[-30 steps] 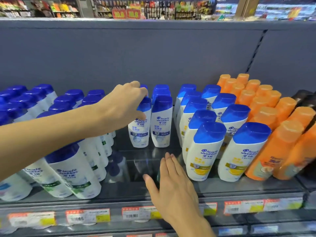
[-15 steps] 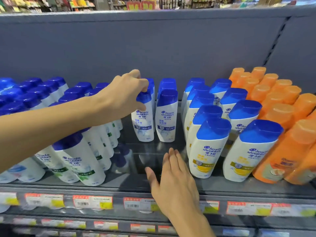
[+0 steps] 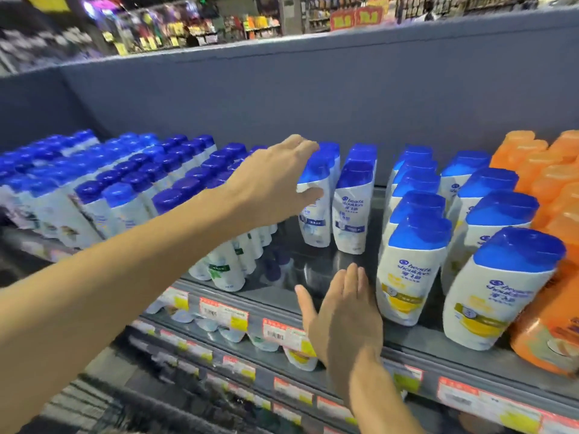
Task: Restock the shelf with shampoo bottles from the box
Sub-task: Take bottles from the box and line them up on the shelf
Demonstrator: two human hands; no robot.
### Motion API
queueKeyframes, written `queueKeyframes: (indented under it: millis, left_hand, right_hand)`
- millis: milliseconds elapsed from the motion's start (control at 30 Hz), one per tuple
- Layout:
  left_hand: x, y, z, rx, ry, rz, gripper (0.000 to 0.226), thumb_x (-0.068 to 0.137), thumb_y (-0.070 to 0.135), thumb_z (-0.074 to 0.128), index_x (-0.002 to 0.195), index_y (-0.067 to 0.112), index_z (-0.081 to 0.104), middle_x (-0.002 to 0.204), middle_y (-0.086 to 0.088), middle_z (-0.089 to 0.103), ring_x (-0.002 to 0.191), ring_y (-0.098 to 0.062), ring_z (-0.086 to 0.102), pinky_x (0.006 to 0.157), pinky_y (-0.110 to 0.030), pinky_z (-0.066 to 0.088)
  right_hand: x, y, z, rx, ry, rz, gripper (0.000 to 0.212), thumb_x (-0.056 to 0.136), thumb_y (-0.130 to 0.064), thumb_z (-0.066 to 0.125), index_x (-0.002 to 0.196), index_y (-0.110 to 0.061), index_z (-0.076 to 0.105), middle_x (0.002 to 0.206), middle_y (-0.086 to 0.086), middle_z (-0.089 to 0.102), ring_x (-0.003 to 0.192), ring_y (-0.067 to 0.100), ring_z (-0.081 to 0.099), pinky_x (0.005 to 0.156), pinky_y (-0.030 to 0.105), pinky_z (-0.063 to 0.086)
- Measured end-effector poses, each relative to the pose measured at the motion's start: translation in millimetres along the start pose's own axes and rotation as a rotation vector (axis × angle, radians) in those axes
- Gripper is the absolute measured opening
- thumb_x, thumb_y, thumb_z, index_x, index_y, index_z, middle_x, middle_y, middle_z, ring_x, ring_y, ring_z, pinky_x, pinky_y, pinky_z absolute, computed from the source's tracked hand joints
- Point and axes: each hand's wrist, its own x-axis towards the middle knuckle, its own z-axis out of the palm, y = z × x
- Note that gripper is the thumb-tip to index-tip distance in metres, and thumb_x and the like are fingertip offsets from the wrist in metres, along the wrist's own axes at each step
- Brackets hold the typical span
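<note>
Shampoo bottle (image 3: pixel 315 208), blue cap: upright mid-frame on the shelf (image 3: pixel 416 344), heading a short row. Left hand (image 3: pixel 269 189) spread beside it, gripping nothing, likely steadying. Right hand (image 3: pixel 343 311) flat, empty, over the vacant front gap.

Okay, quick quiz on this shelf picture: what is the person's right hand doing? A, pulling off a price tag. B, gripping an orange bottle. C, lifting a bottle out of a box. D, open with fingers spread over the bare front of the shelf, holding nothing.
D: the right hand is open and flat over the bare patch of the shelf, empty, beside the yellow-label bottle.
</note>
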Motion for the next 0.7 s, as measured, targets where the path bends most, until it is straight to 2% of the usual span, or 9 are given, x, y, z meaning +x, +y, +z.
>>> queueKeyframes:
  millis: [133,200,267,300,367,433,533,600,700]
  left_hand:
    - [-79.9,1.7,-40.2,-0.019,0.212,0.043,0.041,0.090,0.033,0.057,0.126,0.014,0.052,0.121,-0.001,0.057,0.100,-0.024,0.059,0.083,-0.035,0.047]
    - [-133.7,-10.5,-45.6,-0.076,0.234,0.052,0.030,0.090,0.027,0.056,0.114,0.009,0.059,0.110,-0.004,0.062,0.095,-0.024,0.060,0.080,-0.033,0.047]
    - [-192.9,-29.1,-36.5,-0.097,0.159,0.017,0.022,0.091,0.022,0.055,0.104,0.006,0.063,0.104,-0.006,0.063,0.092,-0.023,0.061,0.077,-0.030,0.049]
    - [-223.6,-40.1,-28.8,-0.110,0.100,-0.023,0.020,0.091,0.022,0.055,0.100,0.006,0.064,0.102,-0.006,0.063,0.092,-0.024,0.062,0.076,-0.032,0.050]
    - [-287.7,-64.7,-10.5,-0.151,-0.040,-0.164,0.021,0.092,0.025,0.052,0.100,0.010,0.063,0.102,-0.002,0.062,0.093,-0.022,0.062,0.078,-0.034,0.051]
    - [-354.8,-91.7,8.8,-0.160,-0.162,-0.347,0.027,0.093,0.036,0.049,0.111,0.020,0.060,0.113,0.005,0.060,0.103,-0.014,0.061,0.086,-0.029,0.051]
    - [-449.4,-134.2,40.1,-0.088,-0.267,-0.515,0.035,0.089,0.038,0.059,0.120,0.022,0.059,0.123,0.007,0.062,0.111,-0.012,0.061,0.090,-0.025,0.052]
    - [-495.0,-166.8,66.4,-0.047,-0.345,-0.524,0.032,0.087,0.032,0.061,0.113,0.014,0.065,0.116,0.000,0.068,0.104,-0.019,0.066,0.085,-0.029,0.054]
    - [-554.2,-217.7,118.5,-0.090,-0.470,-0.554,0.034,0.094,0.030,0.047,0.112,0.007,0.064,0.117,-0.008,0.067,0.105,-0.028,0.064,0.086,-0.036,0.053]
  right_hand:
    - [-4.7,-4.3,-6.2,0.044,0.028,-0.013,0.090,0.088,-0.065,0.030,0.128,0.014,0.050,0.134,0.033,0.051,0.129,0.042,0.045,0.105,0.049,0.041]
    - [-13.9,-18.5,-22.9,0.081,0.017,-0.041,0.093,0.090,-0.070,0.024,0.138,0.008,0.040,0.145,0.026,0.041,0.138,0.035,0.035,0.113,0.045,0.032]
    - [-28.2,-42.4,-40.3,0.133,-0.027,-0.108,0.094,0.086,-0.073,0.017,0.147,-0.002,0.029,0.153,0.015,0.033,0.143,0.028,0.026,0.113,0.040,0.026]
    - [-37.2,-55.8,-47.2,0.159,0.001,-0.145,0.092,0.084,-0.072,0.019,0.146,-0.005,0.031,0.152,0.012,0.037,0.140,0.027,0.029,0.109,0.040,0.031]
    - [-61.7,-84.9,-55.5,0.240,0.066,-0.204,0.084,0.083,-0.070,0.024,0.138,-0.010,0.044,0.139,0.009,0.050,0.128,0.028,0.042,0.095,0.041,0.040]
    - [-92.2,-119.7,-43.0,0.306,0.058,-0.286,0.075,0.085,-0.070,0.026,0.125,-0.014,0.056,0.121,0.006,0.061,0.113,0.029,0.053,0.080,0.039,0.045]
    - [-144.5,-181.5,7.4,0.281,-0.123,-0.429,0.070,0.088,-0.073,0.019,0.117,-0.023,0.058,0.107,-0.005,0.063,0.103,0.021,0.059,0.068,0.030,0.040]
    - [-178.7,-223.8,62.8,0.232,-0.338,-0.495,0.071,0.088,-0.072,0.014,0.119,-0.023,0.055,0.112,-0.007,0.060,0.109,0.017,0.056,0.075,0.030,0.044]
    - [-225.6,-278.0,156.3,0.108,-0.600,-0.505,0.067,0.091,-0.067,0.019,0.111,-0.016,0.058,0.111,0.001,0.062,0.109,0.022,0.055,0.083,0.035,0.046]
